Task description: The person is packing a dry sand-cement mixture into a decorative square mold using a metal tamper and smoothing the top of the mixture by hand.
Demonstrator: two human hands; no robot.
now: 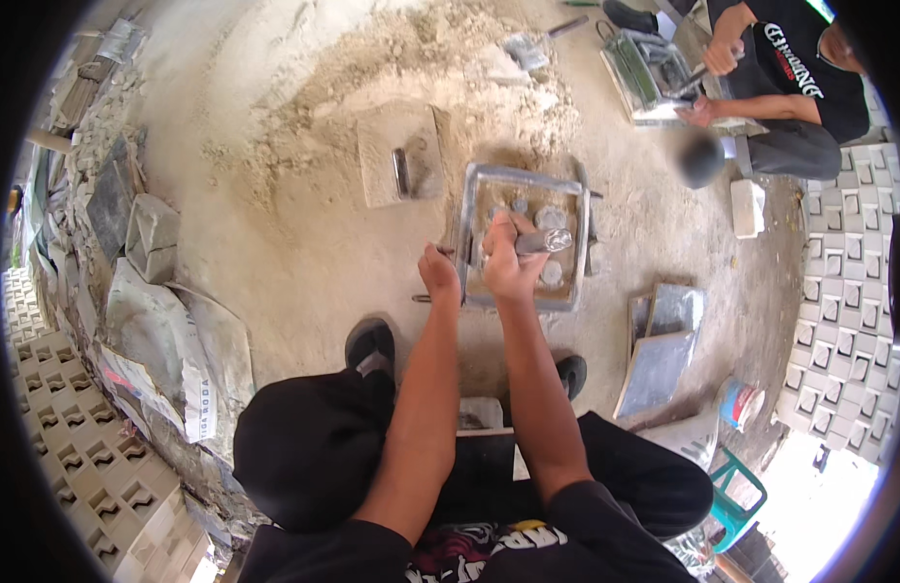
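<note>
A grey rectangular metal frame [526,177] lies on the ground before me, with sandy material and several round grey discs [551,217] inside. Over it, my right hand [509,260] is closed around a thick metal rod [545,242], its shiny rounded end pointing to the right. My left hand [438,273] is closed beside the frame's left side; whatever its fingers may hold is too small to make out. Just beyond, a flat square board [374,146] dusted with sand carries a short dark metal cylinder [401,173].
Loose sand [372,58] is heaped at the far side. Flat grey slabs [656,369] lie at right, near a paint bucket [739,403] and green stool [736,500]. Sacks [163,325] line the left. Another person [785,87] works over a similar frame [629,83] at far right.
</note>
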